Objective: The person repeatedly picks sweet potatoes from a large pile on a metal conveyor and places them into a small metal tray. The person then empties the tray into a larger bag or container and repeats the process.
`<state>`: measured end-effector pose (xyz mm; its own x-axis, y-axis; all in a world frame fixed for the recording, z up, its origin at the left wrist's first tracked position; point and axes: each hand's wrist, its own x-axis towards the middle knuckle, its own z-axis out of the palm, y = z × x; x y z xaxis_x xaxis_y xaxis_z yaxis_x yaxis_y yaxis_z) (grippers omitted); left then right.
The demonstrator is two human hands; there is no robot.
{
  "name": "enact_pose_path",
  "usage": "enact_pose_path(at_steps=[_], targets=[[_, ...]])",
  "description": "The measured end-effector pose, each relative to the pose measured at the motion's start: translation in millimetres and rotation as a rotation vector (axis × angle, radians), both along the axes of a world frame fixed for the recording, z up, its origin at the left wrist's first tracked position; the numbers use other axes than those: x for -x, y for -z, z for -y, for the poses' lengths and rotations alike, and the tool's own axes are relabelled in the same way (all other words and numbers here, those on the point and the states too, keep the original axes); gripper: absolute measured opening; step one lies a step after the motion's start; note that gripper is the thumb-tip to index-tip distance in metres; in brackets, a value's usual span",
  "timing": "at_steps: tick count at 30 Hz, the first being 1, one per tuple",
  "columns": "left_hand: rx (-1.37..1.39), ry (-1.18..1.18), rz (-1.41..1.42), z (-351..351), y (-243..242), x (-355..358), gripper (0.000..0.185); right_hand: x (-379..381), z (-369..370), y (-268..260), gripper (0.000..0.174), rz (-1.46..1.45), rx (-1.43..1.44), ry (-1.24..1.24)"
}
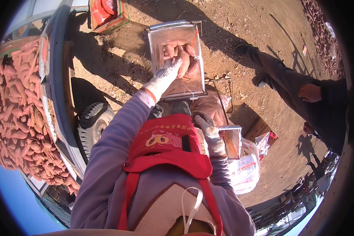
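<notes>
My left hand (171, 69), in a whitish knit glove, grips the end of a large sweet potato (183, 63) inside a metal-framed box lined with clear plastic (177, 93). Several other sweet potatoes (171, 47) lie around it in the box. My right hand (205, 121), in a similar, dirtier glove, is low beside my red apron (165, 135), with its fingers curled. It is next to a clear bag of sweet potatoes (211, 106); whether it holds anything is not visible.
A truck bed of sweet potatoes (20, 118) and a tyre (96, 125) are at left. A carton with red bags (113, 25) stands beyond. At right are a person's legs (283, 73), a wire frame (230, 94), a smaller metal-framed box (233, 144), a white sack (246, 174) and a carton (259, 129).
</notes>
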<state>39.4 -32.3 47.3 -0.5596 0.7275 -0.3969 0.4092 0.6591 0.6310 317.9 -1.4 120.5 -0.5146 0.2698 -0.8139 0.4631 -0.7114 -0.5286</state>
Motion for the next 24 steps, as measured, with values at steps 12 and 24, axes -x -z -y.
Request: enact_pose_path(at_steps=[12, 24], targets=[[-0.035, -0.367, 0.617, 217.2, -262.7, -21.2, 0.036, 160.7, 14.6, -42.8, 0.038, -0.362, -0.019, -0.453], [0.405, -1.555, -0.41, 697.1, -345.0, -106.8, 0.04, 351.7, 219.5, -202.1, 0.037, -0.826, -0.014, -0.905]])
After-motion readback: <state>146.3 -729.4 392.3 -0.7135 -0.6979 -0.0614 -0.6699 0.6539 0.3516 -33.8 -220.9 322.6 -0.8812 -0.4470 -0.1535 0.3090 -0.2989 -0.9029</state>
